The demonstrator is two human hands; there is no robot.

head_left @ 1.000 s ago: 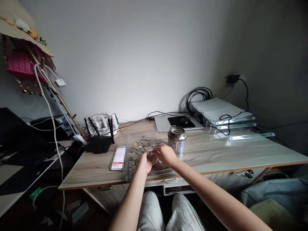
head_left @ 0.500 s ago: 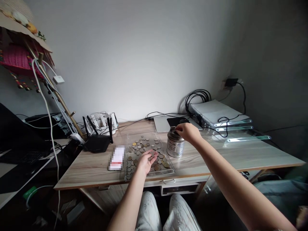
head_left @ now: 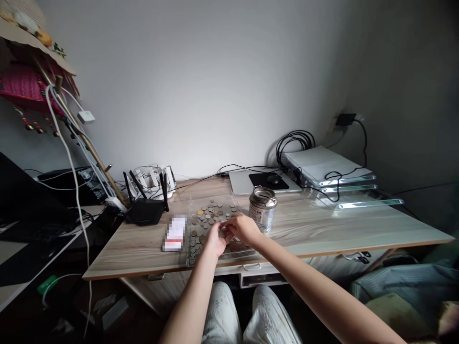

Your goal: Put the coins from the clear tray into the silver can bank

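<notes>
No legible text, print on tin can point(head_left: 263, 209) too small

Two bare hands, left hand point(head_left: 214, 240) and right hand point(head_left: 244, 228), fingertips together over scattered metal coins point(head_left: 210, 217) in a clear plastic tray point(head_left: 193, 260), silver slotted tin can point(head_left: 263, 209) just right of them.

Black router point(head_left: 145, 210) left of centre; laptop with mouse pad point(head_left: 268, 180) at middle; coiled cables point(head_left: 294, 141) right of that.
</notes>
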